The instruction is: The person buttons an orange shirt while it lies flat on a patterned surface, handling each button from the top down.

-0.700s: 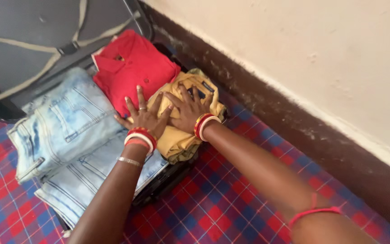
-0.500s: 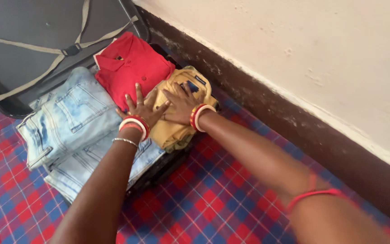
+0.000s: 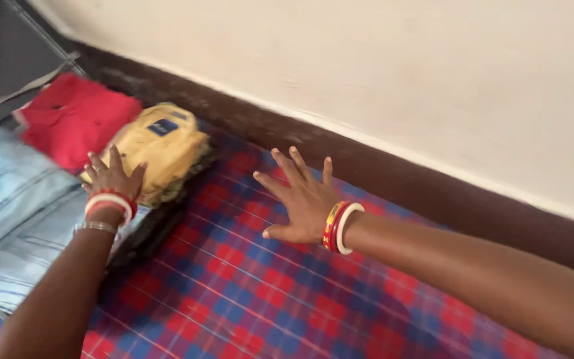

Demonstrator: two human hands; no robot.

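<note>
Big red-and-blue checked mat (image 3: 287, 292) fills the near floor. At the left an open suitcase (image 3: 147, 233) holds pale jeans (image 3: 14, 213), a red shirt (image 3: 74, 116) and, rightmost, folded yellow trousers (image 3: 161, 146). Left hand (image 3: 111, 176) lies flat on the trousers, gripping nothing. Right hand (image 3: 303, 196) hovers spread over the mat, empty. That yellow stack sits at the case's edge, so uneven pressing could probably topple it.

wall (image 3: 380, 60): cream plaster, lightly pitted, ran along far side | skirting band (image 3: 433, 189): dark brown, scuffed, at wall's foot | floor covering (image 3: 267, 299): red-and-blue checked cloth, spread near | light: soft, even
</note>
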